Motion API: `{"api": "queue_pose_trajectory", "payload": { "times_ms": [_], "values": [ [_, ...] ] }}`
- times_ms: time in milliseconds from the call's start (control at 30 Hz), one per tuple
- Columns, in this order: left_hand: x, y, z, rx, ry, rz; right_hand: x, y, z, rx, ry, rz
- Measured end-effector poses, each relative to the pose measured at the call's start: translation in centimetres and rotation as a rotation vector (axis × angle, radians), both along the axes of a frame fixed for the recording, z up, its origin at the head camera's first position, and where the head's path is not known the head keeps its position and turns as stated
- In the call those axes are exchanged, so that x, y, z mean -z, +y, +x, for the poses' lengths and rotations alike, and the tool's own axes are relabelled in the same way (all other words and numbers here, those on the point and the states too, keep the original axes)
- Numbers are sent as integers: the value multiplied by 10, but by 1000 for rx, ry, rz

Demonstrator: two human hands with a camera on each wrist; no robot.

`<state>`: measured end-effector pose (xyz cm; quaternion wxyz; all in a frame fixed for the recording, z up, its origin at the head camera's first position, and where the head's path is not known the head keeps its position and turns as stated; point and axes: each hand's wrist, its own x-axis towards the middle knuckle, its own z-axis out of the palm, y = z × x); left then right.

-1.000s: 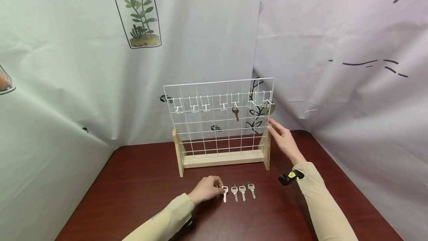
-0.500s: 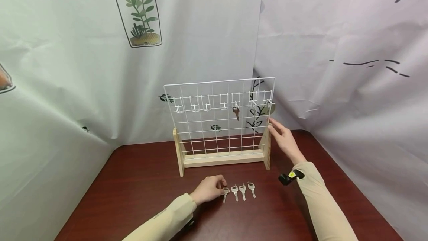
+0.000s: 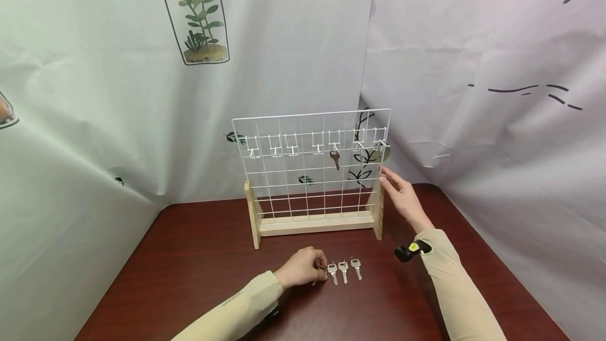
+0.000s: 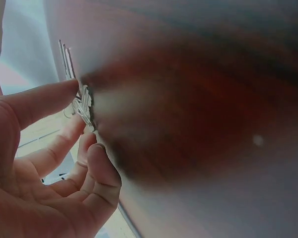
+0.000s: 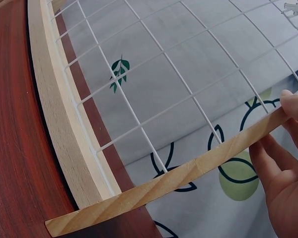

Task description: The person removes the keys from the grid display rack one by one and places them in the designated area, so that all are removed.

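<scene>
My left hand point(image 3: 303, 267) is low over the tabletop, its thumb and fingers pinching a silver key point(image 4: 83, 106), mostly covered by the fingers in the head view. Right beside the fingertips lies a short row of silver keys point(image 3: 343, 271), rings at their heads. My right hand point(image 3: 402, 199) grips the upper part of the right wooden post point(image 5: 188, 173) of a white wire grid rack point(image 3: 307, 172). From one hook on the rack hangs a darker-looking key point(image 3: 335, 160).
Several white hooks point(image 3: 276, 151) line the upper part of the grid and stick out toward me. A wooden base bar point(image 3: 317, 225) joins the posts. Patterned white sheets point(image 3: 293, 67) enclose the dark red table point(image 3: 199, 257) at the back and both sides.
My left hand has moved slightly right and taken hold of the leftmost key, which has turned and slipped mostly behind the fingers. The right hand stays on the post.
</scene>
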<state>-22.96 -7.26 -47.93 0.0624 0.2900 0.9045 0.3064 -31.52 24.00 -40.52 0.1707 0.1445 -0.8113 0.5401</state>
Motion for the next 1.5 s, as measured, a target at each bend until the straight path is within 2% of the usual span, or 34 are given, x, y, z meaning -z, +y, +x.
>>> {"api": "queue_pose_trajectory", "payload": {
  "times_ms": [167, 233, 533, 833, 933, 1100, 1333, 1500],
  "values": [
    [4, 0, 0, -18, 22, -8, -19, -8, 21, -9, -18, 4],
    [6, 0, 0, -27, 18, 2, -21, -8, 24, -5, -19, 4],
    [4, 0, -2, -48, 12, 36, -21, -8, 23, 0, -20, 0],
    [8, -5, -6, -87, -129, 130, -20, -9, 24, 1, -36, 3],
    [7, -6, -8, -96, -139, 147, -23, -10, 24, 4, -36, 7],
    [6, -6, -10, -103, -149, 155, -26, -10, 22, 9, -35, 4],
    [4, -9, -7, -141, -169, 128, -24, -10, 21, -5, -29, 3],
    [1, -10, -6, -135, -183, 106, -24, -10, 20, -2, -33, 7]
  ]
}}
